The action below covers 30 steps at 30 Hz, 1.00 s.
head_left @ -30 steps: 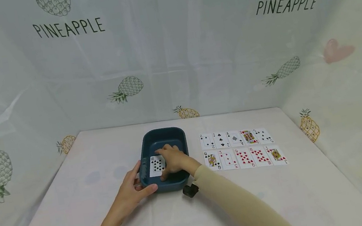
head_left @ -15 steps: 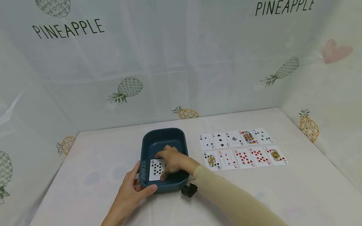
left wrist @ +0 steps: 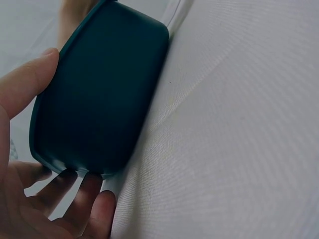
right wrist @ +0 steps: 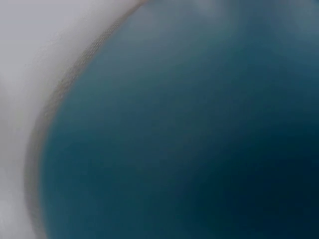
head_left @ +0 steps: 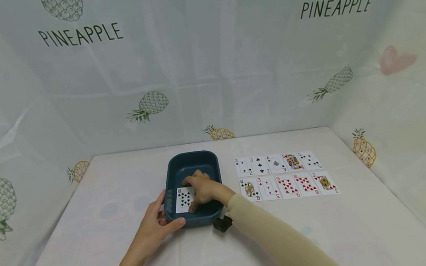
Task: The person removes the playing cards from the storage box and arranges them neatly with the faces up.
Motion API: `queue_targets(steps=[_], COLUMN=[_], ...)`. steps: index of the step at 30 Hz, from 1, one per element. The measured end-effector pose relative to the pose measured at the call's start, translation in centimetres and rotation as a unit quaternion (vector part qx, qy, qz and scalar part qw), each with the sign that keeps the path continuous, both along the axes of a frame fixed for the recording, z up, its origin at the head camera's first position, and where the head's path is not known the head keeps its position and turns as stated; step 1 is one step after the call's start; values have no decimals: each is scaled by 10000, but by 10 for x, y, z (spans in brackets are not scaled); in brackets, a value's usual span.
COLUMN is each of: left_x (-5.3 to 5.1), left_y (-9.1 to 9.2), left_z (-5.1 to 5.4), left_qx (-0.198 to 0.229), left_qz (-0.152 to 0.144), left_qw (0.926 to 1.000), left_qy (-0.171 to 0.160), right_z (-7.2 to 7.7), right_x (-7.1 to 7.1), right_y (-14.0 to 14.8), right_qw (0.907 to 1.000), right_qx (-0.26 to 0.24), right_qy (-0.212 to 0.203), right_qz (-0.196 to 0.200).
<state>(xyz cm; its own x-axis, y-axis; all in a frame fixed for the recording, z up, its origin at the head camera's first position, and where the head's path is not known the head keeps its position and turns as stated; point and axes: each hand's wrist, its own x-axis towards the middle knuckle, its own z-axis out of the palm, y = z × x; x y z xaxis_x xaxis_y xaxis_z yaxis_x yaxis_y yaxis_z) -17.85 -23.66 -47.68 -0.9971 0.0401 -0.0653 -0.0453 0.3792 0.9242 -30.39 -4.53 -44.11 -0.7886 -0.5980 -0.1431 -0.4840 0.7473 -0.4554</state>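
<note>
A dark blue-green tray [head_left: 198, 223] with raised walls stands on the white-covered table. My left hand [head_left: 150, 229] holds its near left corner, thumb on the near wall and fingers on the left side. The left wrist view shows the fingertips [left wrist: 92, 181] against the tray's outer wall [left wrist: 99, 94]. Inside the tray, a black ten playing card [head_left: 184, 200] lies face up. My right hand [head_left: 203, 188] reaches in from the right and holds the card's right side between thumb and index finger. The tray wall [right wrist: 149, 124] fills the right wrist view, blurred; no fingers show there.
Right of the tray, several face-up playing cards lie in two rows, a far row [head_left: 277, 163] and a near row [head_left: 287, 186]. A pineapple-print cloth [head_left: 185, 63] hangs behind the table and at both sides.
Over the first half second, the ten card shifts slightly toward the tray's near end with my right hand on it. Since then nothing visibly moves; my left hand stays on the corner.
</note>
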Motion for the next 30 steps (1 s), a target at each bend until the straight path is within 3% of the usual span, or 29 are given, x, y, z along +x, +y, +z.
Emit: queue_targets(steps=[8, 13, 20, 30], left_x=[1, 0, 1, 0], left_y=[1, 1, -1, -1], left_z=[1, 1, 1, 1], left_qx=[-35, -46, 40, 159], left_qz=[-14, 4, -31, -89], left_qw=[10000, 10000, 10000, 9998], left_qy=[29, 18, -52, 4], right_z=[4, 2, -3, -6], right_x=[10, 14, 9, -2], right_y=[-3, -4, -1, 0], right_qw=[9988, 9983, 9985, 9998], right_qx=[348, 246, -114, 41], right_qy=[342, 481, 509, 213], right_qz=[-107, -227, -189, 0])
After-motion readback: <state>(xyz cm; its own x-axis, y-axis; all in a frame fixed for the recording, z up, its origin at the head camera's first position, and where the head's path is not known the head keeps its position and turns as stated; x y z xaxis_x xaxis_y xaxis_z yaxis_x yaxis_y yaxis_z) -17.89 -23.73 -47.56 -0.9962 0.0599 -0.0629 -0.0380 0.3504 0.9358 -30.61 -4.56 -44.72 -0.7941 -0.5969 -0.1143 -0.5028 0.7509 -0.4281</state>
